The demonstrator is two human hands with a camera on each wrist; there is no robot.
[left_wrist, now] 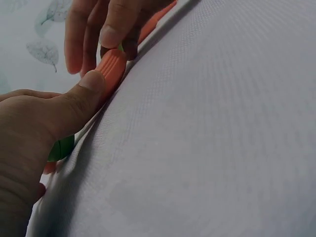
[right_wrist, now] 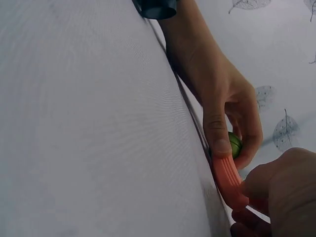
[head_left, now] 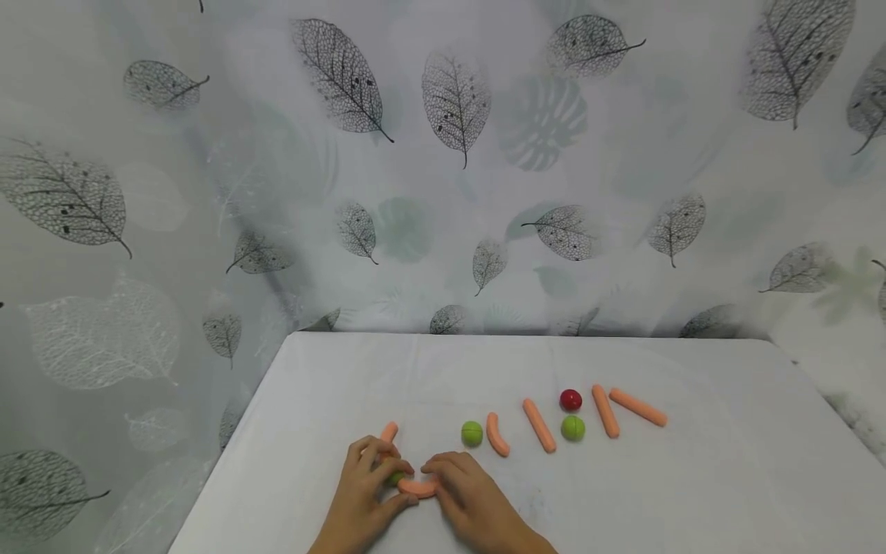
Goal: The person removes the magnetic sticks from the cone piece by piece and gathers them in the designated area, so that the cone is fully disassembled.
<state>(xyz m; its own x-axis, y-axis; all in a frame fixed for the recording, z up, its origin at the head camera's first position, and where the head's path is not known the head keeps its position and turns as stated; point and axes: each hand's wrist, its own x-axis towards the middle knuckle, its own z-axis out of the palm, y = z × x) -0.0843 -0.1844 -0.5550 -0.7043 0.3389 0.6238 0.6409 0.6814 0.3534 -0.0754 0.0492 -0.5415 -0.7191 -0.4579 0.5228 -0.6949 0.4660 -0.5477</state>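
Observation:
A short curved orange toy sausage lies on the white table near its front. My left hand has its thumb on the left end of this sausage, with its fingers bent around a green ball. The ball sits beside that end, partly covered by the fingers. At the other end, my right hand pinches the sausage between thumb and fingers. Another orange sausage shows just beyond the left fingers, its lower part hidden.
Right of the hands lie a green ball, a short curved sausage and a straight sausage. Farther right are a red ball, another green ball and two straight sausages. A leaf-patterned curtain hangs behind the table.

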